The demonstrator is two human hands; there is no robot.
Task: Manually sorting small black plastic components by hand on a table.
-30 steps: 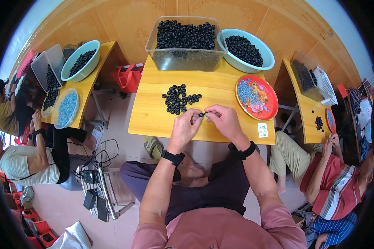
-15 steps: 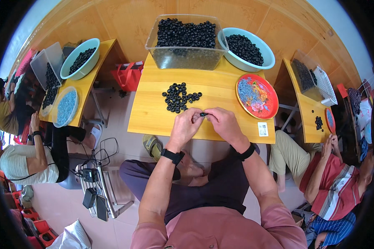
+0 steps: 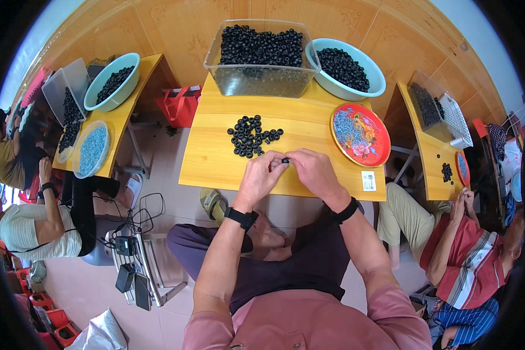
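Over the table's near edge, my left hand (image 3: pixel 261 177) and my right hand (image 3: pixel 312 173) meet fingertip to fingertip. Pinched between them is a small black ring-shaped part (image 3: pixel 285 160); both hands are closed on it. Whether a second tiny piece sits in the right fingertips is too small to tell. Just beyond my hands lies a loose pile of black ring-shaped parts (image 3: pixel 249 136) on the yellow table (image 3: pixel 207 163). To the right, a red flowered tray (image 3: pixel 381 153) holds small bluish pieces (image 3: pixel 348 128).
At the table's back stand a clear plastic bin (image 3: pixel 262 86) and a light-blue basin (image 3: pixel 379 84), both with black parts. A white label (image 3: pixel 368 181) lies near the right edge. Co-workers sit at side tables (image 3: pixel 114 131) left and right. A metal stand with cables (image 3: pixel 151 262) is at lower left.
Both hands stay in place, with slight finger movement around the black part, which looks a little turned. The left co-worker's hand has shifted slightly. The pile looks the same.
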